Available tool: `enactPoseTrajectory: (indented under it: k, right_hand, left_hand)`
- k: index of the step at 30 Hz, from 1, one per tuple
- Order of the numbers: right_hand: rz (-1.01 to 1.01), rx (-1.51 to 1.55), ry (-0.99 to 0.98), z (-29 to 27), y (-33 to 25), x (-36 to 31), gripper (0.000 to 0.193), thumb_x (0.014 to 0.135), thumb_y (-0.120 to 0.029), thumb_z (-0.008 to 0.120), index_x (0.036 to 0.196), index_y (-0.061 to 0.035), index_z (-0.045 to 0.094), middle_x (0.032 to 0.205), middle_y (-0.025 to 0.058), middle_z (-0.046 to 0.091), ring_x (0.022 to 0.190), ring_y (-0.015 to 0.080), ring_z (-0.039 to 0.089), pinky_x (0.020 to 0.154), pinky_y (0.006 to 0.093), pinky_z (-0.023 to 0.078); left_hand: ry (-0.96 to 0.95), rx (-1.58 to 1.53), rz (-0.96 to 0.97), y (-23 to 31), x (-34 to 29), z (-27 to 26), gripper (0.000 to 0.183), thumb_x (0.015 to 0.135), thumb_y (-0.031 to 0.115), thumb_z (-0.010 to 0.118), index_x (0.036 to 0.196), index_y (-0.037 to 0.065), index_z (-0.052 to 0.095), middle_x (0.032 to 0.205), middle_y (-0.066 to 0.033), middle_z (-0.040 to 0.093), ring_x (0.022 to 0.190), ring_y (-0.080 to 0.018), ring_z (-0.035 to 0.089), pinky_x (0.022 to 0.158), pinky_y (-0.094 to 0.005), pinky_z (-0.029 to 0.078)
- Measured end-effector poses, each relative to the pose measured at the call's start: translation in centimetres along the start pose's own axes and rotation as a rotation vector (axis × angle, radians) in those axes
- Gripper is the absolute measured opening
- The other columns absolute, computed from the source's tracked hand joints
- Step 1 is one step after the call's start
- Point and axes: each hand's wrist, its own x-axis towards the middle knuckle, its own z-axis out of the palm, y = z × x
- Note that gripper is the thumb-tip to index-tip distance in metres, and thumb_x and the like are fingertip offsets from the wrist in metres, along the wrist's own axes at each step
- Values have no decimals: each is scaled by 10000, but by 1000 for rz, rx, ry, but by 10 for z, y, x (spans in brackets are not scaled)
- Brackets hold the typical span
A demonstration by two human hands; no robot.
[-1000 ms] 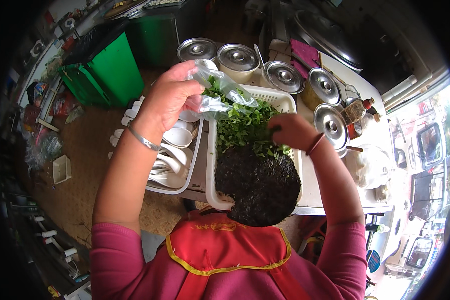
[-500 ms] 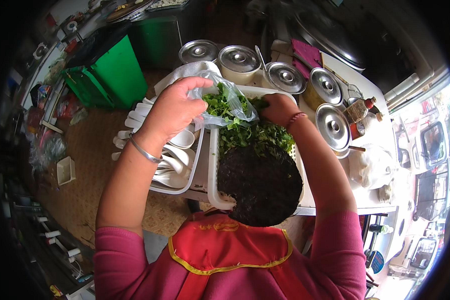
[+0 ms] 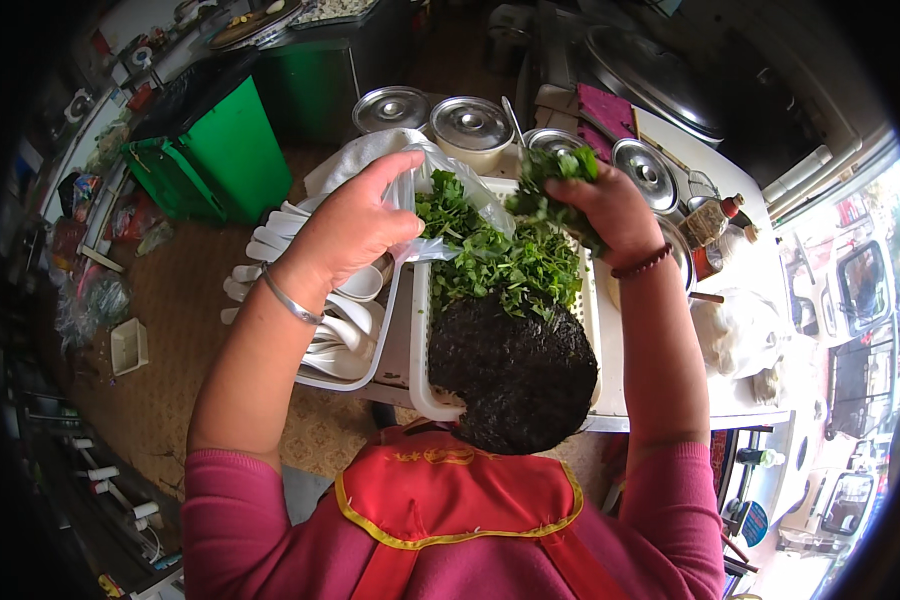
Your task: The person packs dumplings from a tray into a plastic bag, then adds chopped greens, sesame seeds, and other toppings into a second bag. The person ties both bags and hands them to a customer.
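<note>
My left hand (image 3: 358,215) has its thumb and fingers closed on the edge of a clear plastic bag (image 3: 432,248), whose mouth shows leafy green herbs (image 3: 450,205). In my right hand (image 3: 618,208) is a bunch of the same leafy greens (image 3: 550,185), raised above the right far side of a white plastic basket (image 3: 419,370). Loose greens (image 3: 515,268) lie heaped in the basket under the bag. A dark, round, rough sheet like dried seaweed (image 3: 515,365) covers the basket's near part and overhangs its front edge.
Left of the basket stands a tub (image 3: 388,355) of white spoons (image 3: 342,330). Lidded metal pots (image 3: 473,122) line the far side, with bottles (image 3: 712,220) and a white plastic bag (image 3: 738,330) at right. A green bin (image 3: 235,145) stands on the floor at far left.
My right hand has lifted up and to the right out of the basket with a bunch of greens. The left hand stays at the bag, almost unmoved.
</note>
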Motion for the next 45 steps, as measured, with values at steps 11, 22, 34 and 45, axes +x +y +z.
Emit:
enactPoseTrajectory:
  k: [11,22,34,45]
  right_hand:
    - [-245,-991,-192,87,8,34,320,868,-246,590,1063,3,633,929,237,666,920,386,646,832,419,501]
    - [-551,-1156,-321,19,-9,-42,392,853,-205,670,1171,11,593,1261,221,570,1150,358,574,996,402,456]
    - [-671,-1088,-172,32,16,-47,170,836,-230,654,881,-68,677,794,139,646,766,362,629,663,434,508]
    - [-434,-1257,-200,42,32,-44,168,828,-187,626,945,-76,675,863,142,673,892,324,663,769,436,532]
  left_hand:
    - [111,-81,-46,10,-4,-13,635,786,-42,525,1411,-28,413,864,-58,604,643,-85,557,576,-276,523]
    - [-46,489,254,23,-30,7,447,736,-93,488,1137,31,640,1075,-84,587,704,-126,581,618,-268,480]
    - [-81,773,332,-5,-35,31,398,771,-30,556,1166,-30,595,1101,-150,596,1014,-304,603,892,-367,482]
    - [-94,666,368,-1,-41,31,349,778,-58,555,1106,39,624,1135,-122,582,1093,-273,569,946,-356,456]
